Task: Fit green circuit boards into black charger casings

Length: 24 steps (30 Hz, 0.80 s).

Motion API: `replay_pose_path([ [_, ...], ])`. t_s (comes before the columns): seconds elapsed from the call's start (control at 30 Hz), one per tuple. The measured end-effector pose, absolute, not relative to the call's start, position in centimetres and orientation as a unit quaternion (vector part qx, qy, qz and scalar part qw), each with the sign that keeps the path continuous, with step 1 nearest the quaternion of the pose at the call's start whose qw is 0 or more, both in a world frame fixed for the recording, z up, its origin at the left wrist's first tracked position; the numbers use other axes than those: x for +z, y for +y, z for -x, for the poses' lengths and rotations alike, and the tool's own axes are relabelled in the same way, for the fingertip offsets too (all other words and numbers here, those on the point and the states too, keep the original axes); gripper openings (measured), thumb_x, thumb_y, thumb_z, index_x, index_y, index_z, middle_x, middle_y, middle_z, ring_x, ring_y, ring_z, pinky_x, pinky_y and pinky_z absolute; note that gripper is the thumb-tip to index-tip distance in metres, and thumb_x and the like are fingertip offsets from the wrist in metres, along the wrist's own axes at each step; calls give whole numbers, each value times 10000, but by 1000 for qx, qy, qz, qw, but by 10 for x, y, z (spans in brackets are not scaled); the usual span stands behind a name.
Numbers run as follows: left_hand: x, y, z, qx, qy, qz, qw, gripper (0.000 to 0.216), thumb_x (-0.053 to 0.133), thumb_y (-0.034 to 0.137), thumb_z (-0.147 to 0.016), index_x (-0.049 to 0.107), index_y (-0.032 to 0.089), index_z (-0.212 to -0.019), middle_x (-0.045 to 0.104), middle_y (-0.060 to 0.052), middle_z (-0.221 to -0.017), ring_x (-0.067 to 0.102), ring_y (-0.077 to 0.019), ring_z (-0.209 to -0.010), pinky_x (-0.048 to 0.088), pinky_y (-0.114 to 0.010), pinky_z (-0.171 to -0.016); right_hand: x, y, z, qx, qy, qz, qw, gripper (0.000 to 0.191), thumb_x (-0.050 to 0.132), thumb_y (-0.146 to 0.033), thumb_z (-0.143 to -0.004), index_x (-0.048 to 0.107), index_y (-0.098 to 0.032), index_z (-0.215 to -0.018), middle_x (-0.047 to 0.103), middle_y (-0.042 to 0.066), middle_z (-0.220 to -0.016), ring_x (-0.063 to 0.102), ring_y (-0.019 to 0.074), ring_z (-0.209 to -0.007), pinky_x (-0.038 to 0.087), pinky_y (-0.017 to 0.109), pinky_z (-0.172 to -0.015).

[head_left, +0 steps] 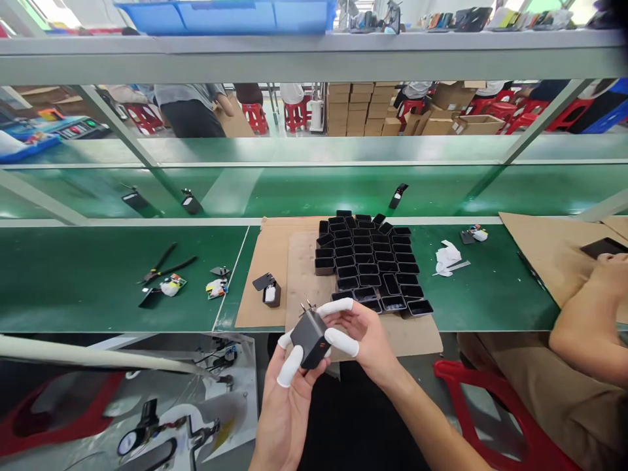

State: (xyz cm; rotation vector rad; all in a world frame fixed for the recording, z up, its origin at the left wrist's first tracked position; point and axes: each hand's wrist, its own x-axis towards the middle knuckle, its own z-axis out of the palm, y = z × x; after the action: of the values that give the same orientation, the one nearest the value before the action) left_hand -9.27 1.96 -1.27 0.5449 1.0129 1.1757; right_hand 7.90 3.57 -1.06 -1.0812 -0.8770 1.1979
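A black plug-in power charger with metal prongs pointing up is held above the front edge of the bench. My left hand is closed around its lower left side, thumb in front. My right hand pinches its right edge between thumb and forefinger. White finger cots cover several of my fingertips. Behind my hands, many open black charger housings stand packed together on cardboard. To the left, another black housing has its pronged cover tilted off and white material inside.
Pliers and loose circuit boards lie on the green bench at left. Crumpled white paper sits right of the housings. A co-worker's arm rests at far right. Black chargers stand on the green strip behind.
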Motion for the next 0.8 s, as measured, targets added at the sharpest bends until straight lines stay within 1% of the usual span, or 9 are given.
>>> replay_pose_path([
  [0.1,-37,48,97,560,502,-461,471,456,913,468,-947,766,249,-1319,853,-108,-1285,843,-307,-1160,727,-432,-961,-17,28,-89,456,-391,495,628,349,923,-530,-941,835,-252,-1132,825,65,-1084,771,242,-1008,642,417,-1005],
  [0.2,-62,82,98,520,500,-628,292,290,821,411,-1014,813,230,-1241,846,-120,-1263,826,-318,-1198,662,-512,-1118,-18,16,-100,410,-401,516,637,280,856,-525,-1011,836,-254,-1080,820,68,-1068,764,245,-1013,638,392,-977],
  [0.3,-82,107,96,482,496,-677,253,176,772,349,-1013,850,234,-1122,841,-122,-1217,816,-337,-1197,645,-522,-1121,-17,4,-108,378,-410,531,638,262,833,-517,-1031,842,-256,-1055,832,73,-1060,784,251,-1008,654,372,-941],
  [0.4,-95,114,92,458,510,-698,209,225,719,287,-1016,820,222,-1206,838,-125,-1183,822,-342,-1135,669,-500,-1028,-18,-5,-115,349,-411,548,639,248,830,-504,-1035,848,-257,-1039,842,73,-1032,802,255,-970,670,364,-909],
  [0.47,-100,114,91,448,511,-710,184,278,704,251,-1015,794,216,-1276,832,-125,-1219,817,-342,-1166,663,-489,-1040,-21,-9,-118,333,-411,559,639,263,831,-514,-1031,851,-252,-1017,847,77,-1008,808,262,-941,680,368,-884],
  [0.53,-101,113,90,441,505,-724,163,230,698,227,-1009,802,217,-1213,826,-119,-1215,824,-333,-1155,668,-463,-1026,-24,-11,-120,322,-411,566,638,297,828,-540,-1027,853,-246,-991,850,82,-984,812,270,-912,688,373,-854],
  [0.63,-99,115,90,435,499,-738,136,142,674,182,-1004,798,219,-1064,819,-95,-1112,842,-297,-1005,687,-394,-872,-31,-14,-125,310,-412,574,636,329,830,-564,-1019,859,-241,-965,855,85,-957,816,277,-885,693,372,-824],
  [0.7,-94,118,91,439,491,-743,119,163,652,158,-1019,796,224,-1057,817,-75,-1070,844,-266,-942,682,-356,-808,-35,-15,-129,303,-408,578,638,339,830,-574,-1016,862,-242,-959,858,84,-946,817,279,-876,693,368,-815],
  [0.8,-85,121,92,462,476,-743,91,159,686,205,-1060,803,226,-1167,832,-79,-1150,850,-254,-1048,690,-356,-919,-40,-19,-137,293,-396,587,643,359,821,-593,-1018,863,-244,-949,860,83,-925,817,280,-859,691,363,-802],
])
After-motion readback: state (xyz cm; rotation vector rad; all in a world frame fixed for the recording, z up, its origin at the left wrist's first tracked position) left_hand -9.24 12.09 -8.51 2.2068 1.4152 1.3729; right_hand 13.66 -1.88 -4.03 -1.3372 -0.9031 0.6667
